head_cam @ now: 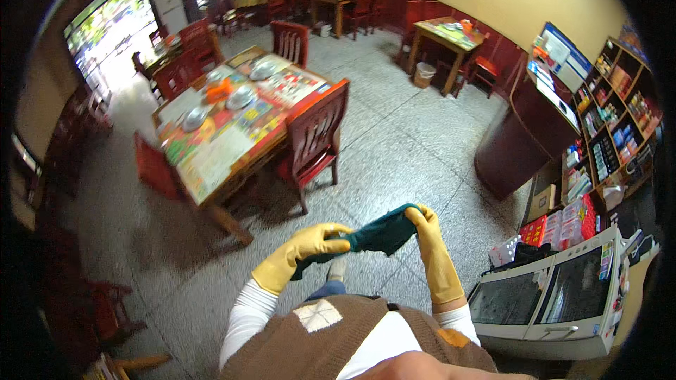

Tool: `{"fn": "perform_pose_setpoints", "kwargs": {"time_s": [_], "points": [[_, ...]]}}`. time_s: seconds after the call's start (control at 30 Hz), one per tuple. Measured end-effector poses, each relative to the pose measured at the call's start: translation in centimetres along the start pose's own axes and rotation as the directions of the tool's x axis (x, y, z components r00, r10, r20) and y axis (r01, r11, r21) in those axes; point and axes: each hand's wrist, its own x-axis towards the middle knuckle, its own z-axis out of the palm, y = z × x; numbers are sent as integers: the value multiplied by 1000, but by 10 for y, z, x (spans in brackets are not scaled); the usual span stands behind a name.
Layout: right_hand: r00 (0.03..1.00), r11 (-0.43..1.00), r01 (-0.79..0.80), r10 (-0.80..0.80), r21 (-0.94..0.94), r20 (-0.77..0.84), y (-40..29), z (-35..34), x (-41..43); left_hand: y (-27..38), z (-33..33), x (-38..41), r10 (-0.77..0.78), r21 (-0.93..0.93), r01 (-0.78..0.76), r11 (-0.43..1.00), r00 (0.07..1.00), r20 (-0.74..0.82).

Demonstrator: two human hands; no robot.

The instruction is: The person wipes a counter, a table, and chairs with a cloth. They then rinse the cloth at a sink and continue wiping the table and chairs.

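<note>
A dark green cloth (383, 229) is stretched between my two hands in front of my body, above the tiled floor. My left hand (311, 248), in a yellow rubber glove, grips one part of it, and some of the cloth hangs below that hand. The other end is pinched at its upper corner by my right hand (426, 227), also in a yellow rubber glove. Neither hand touches any furniture.
Ahead on the left stands a wooden table (216, 169) with dishes and an orange item, a red-brown wooden chair (317, 132) at its side. To the right are a curved dark counter (520, 148), a shelf of goods (612, 116) and a white glass-doored appliance (549, 295).
</note>
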Motion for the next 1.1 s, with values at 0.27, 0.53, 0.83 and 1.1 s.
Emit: {"fn": "perform_pose_setpoints", "kwargs": {"time_s": [0.27, 0.53, 0.83, 1.1], "points": [[974, 583, 22, -196, -812, -114, -82, -65, 181, 51, -28, 241, 18, -179, 39, 983, 952, 306], [945, 769, -239, 44, -593, -324, -32, -220, 321, 87, -82, 514, 53, -724, -27, 690, 998, 13], [935, 934, -342, 327, 104, 137, -49, -206, 566, 126, -174, 645, -70, -676, -123, 727, 965, -251], [907, 874, -419, 389, 245, 165, -31, -187, 817, 159, -363, 725, -216, -538, -302, 787, 681, -699]]}}
